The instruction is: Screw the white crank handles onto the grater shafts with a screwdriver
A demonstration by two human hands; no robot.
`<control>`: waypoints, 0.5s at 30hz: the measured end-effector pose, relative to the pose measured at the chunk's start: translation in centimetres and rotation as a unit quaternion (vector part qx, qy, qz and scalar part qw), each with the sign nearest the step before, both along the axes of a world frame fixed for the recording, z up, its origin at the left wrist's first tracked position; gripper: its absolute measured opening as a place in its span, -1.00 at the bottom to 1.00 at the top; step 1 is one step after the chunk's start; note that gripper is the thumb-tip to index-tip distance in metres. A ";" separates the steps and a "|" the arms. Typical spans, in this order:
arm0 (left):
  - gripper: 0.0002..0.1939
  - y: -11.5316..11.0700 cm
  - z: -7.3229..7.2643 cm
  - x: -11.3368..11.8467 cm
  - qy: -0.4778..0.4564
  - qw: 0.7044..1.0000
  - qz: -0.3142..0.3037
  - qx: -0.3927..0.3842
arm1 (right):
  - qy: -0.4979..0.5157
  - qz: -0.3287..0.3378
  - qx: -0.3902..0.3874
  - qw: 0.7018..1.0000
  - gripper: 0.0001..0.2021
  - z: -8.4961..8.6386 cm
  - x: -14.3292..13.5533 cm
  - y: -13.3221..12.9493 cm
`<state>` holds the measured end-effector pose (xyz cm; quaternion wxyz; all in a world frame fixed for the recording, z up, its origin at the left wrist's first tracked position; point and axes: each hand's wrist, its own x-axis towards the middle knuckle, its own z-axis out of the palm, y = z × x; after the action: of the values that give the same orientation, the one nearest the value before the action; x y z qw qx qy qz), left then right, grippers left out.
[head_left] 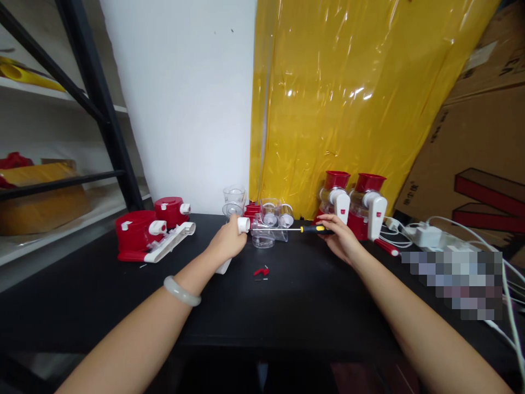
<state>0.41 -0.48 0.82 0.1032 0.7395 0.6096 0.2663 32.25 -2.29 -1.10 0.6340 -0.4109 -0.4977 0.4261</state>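
Note:
My left hand (227,241) is closed around a white plastic part (243,225) with a round end, held above the black table. My right hand (338,238) grips the black and yellow handle of a screwdriver (314,229). The screwdriver's thin shaft points left, its tip close to the white part; whether they touch is unclear. Behind the shaft stand clear plastic pieces (263,238) and drum-shaped graters (286,214). A small red part (261,271) lies on the table below, with small metal pieces beside it.
Red bases (137,235) with a long white part (171,241) are at the left. Two red and white machines (371,205) stand at the back right, near white cables and a power adapter (429,236). A cardboard box (467,153) leans at the right; black-framed shelves (98,98) stand left.

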 end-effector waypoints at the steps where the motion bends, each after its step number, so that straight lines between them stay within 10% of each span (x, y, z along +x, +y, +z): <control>1: -0.68 0.0 0.0 0.0 0.002 1.000 0.001 0.001 | 0.002 -0.007 -0.008 1.000 -0.66 0.0 -0.1 0.1; 15: -0.67 0.2 0.1 -0.2 0.003 1.000 0.015 0.013 | -0.117 -0.012 -0.048 0.992 -0.59 -1.5 0.6 0.9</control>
<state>0.24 -0.29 0.88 0.0883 0.7324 0.6173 0.2735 32.90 -1.36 -2.60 0.5558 -0.4941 -0.5423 0.3910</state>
